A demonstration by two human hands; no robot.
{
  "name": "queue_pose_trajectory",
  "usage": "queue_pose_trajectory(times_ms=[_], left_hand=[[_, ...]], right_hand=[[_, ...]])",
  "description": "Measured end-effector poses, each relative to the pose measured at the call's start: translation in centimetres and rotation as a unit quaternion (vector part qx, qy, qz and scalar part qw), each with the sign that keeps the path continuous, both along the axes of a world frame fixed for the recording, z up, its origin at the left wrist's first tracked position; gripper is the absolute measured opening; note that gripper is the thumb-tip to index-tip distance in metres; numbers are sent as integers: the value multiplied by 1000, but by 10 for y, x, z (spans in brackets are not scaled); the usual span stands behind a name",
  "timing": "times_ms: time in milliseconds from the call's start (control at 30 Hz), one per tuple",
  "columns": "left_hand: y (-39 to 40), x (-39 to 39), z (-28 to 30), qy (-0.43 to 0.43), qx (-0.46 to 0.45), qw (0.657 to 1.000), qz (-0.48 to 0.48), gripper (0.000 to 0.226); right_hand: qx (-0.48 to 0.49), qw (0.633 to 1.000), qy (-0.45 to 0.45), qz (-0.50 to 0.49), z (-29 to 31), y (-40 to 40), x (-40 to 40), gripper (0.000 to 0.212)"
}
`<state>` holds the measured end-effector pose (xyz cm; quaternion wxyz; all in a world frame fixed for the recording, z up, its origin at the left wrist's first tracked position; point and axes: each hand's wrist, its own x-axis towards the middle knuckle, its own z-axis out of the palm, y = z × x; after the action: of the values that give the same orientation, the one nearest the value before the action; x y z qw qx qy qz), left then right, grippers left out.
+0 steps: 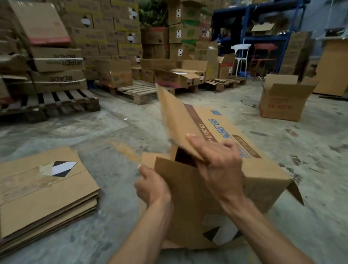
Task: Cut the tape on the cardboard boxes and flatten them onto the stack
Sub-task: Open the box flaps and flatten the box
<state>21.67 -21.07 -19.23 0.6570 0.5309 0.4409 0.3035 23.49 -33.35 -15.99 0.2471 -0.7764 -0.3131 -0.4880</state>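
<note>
A brown cardboard box (261,175) with blue print stands tilted on the concrete floor in front of me, its top open. My right hand (222,165) grips the raised far flap (176,119), which stands nearly upright and is blurred. My left hand (152,186) holds the edge of the near flap (183,192) at the box's left side. A stack of flattened boxes (40,193) lies on the floor at the left, its top sheet bearing a black-and-white diamond label. No knife or cutter is visible in either hand.
Another open box (283,102) stands on the floor at the right. Wooden pallets (138,91) with piled cartons line the back and left. A blue metal rack (264,20), a white stool (240,56) and a red stool (263,55) stand at the back right.
</note>
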Motion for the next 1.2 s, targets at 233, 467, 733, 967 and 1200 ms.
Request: queue_pose_trajectory(times_ms=[233,467,733,967,1200], left_hand=[[21,-17,-47,32,-86,995,32,49],[28,-20,-49,36,-58,996,58,53],[58,-26,-51,43,-21,995,83,66],[60,-25,-55,37,-15,996,81,64],[66,-22,-57,31,-16,994,99,60]], right_hand=[[-150,980,116,57,-32,15,-8,54],[-28,993,117,1,-65,-24,-29,39],[330,862,385,0,-159,-96,-64,27],[449,673,584,68,-152,-103,4,33],[528,494,689,52,-130,-88,38,44]])
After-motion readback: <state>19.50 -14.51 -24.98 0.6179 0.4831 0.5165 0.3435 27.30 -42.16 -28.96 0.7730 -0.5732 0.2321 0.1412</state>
